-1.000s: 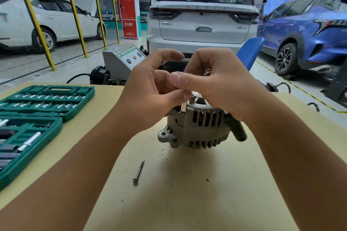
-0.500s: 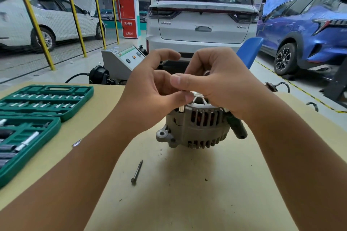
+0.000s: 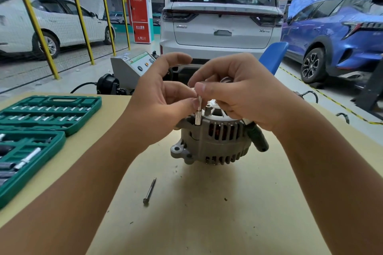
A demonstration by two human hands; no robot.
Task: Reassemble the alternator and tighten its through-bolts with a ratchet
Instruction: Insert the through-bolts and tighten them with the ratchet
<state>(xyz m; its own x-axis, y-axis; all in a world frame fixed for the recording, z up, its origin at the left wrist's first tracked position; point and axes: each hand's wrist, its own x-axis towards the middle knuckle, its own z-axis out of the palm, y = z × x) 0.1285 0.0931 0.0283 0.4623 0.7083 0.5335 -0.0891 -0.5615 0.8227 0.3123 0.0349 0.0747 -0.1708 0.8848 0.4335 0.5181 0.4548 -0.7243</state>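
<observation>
Alternator: the ribbed grey metal alternator point(image 3: 215, 143) stands mid-table on the tan wooden tabletop point(image 3: 207, 213).
Left hand point(image 3: 159, 109): thumb and fingertips pinch the upright silver socket point(image 3: 198, 116) seated at the housing's top edge.
Right hand point(image 3: 244, 95): pinches the socket's upper end.
Room: bare table in front; loose dark through-bolt point(image 3: 149, 191) nearby; green socket case point(image 3: 41, 130) at the left edge.
Change: the socket now shows far more exposed than half a second ago.

Tan table point(image 3: 207, 223), alternator point(image 3: 215, 143), loose bolt point(image 3: 149, 191), green socket case point(image 3: 37, 128) (open)
</observation>
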